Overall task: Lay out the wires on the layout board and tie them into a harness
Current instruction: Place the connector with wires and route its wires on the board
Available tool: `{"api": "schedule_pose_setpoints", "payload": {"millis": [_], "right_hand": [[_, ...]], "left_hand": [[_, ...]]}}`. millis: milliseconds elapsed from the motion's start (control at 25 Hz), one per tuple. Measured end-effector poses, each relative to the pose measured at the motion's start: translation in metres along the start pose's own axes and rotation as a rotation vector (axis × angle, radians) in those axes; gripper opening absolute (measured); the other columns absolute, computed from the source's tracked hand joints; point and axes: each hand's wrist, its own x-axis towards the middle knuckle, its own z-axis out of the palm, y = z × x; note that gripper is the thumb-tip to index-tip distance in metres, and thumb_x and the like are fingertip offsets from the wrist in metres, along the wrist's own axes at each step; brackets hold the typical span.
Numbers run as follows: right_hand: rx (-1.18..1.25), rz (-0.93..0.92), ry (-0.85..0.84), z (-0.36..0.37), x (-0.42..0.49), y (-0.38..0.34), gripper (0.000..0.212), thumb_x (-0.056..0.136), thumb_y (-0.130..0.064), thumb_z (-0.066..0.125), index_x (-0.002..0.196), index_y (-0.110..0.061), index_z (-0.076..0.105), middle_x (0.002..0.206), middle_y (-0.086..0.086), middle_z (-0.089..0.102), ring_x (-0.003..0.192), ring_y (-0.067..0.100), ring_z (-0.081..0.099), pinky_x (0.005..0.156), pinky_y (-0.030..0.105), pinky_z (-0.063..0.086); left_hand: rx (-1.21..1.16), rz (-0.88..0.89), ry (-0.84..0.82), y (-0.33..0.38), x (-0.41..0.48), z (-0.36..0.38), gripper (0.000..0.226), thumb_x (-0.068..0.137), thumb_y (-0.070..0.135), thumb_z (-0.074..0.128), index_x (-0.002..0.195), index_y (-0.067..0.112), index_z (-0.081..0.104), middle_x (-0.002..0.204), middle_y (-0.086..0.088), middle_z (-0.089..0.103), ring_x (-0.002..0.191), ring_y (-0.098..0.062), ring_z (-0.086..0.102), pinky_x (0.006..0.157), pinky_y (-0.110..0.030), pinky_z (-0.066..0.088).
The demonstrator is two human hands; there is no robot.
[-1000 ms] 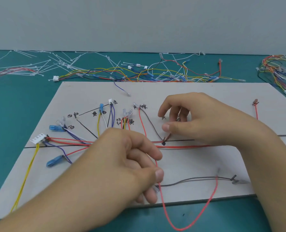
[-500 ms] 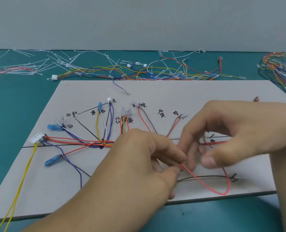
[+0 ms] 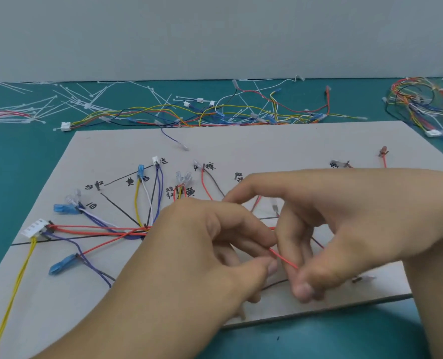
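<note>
Red wire (image 3: pixel 284 259) runs between left hand (image 3: pixel 197 244) and right hand (image 3: pixel 344 224), fingers of both pinching it.

Two bare hands and forearms, seen from above

The left hand (image 3: pixel 210 244) and left forearm (image 3: pixel 106 322) fill the frame toward 7 o'clock, and the right hand (image 3: pixel 350 216) and right forearm (image 3: pixel 438 294) fill it toward 4 o'clock. Both arms are uncovered right to the picture's edge. The left thumbnail (image 3: pixel 272 268) and right thumbnail (image 3: pixel 303 290) are cut short and plain. Fine creases cross the knuckles.
</note>
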Motion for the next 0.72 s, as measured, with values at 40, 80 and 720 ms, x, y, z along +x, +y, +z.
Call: {"api": "schedule_pose_setpoints", "payload": {"millis": [40,80,720], "right_hand": [[0.084,0.020,0.023,-0.001,0.000,-0.001,0.066,0.085,0.001,0.078,0.134,-0.035,0.051,0.076,0.014,0.074,0.054,0.027,0.070,0.058,0.037,0.060],[0.157,0.039,0.051,-0.003,-0.003,-0.002,0.057,0.089,0.004,0.073,0.130,-0.031,0.056,0.075,0.016,0.072,0.046,0.024,0.066,0.051,0.031,0.056],[-0.304,0.569,0.466,0.022,-0.035,-0.002,0.020,0.089,-0.033,0.065,0.094,-0.052,0.062,0.074,-0.019,0.075,0.038,0.013,0.063,0.036,0.030,0.051]], "left_hand": [[-0.004,0.011,0.011,0.001,0.002,-0.002,0.024,0.072,0.022,0.083,0.090,0.037,0.077,0.073,0.011,0.078,0.050,-0.018,0.072,0.050,-0.038,0.062],[0.003,0.023,0.015,0.003,0.004,-0.004,0.024,0.071,0.027,0.080,0.091,0.039,0.077,0.072,0.011,0.077,0.051,-0.015,0.072,0.052,-0.035,0.062],[0.781,0.154,0.001,0.017,0.061,-0.023,0.007,0.076,0.030,0.082,0.074,0.028,0.076,0.069,0.016,0.068,0.075,0.004,0.055,0.080,-0.028,0.040]]}}
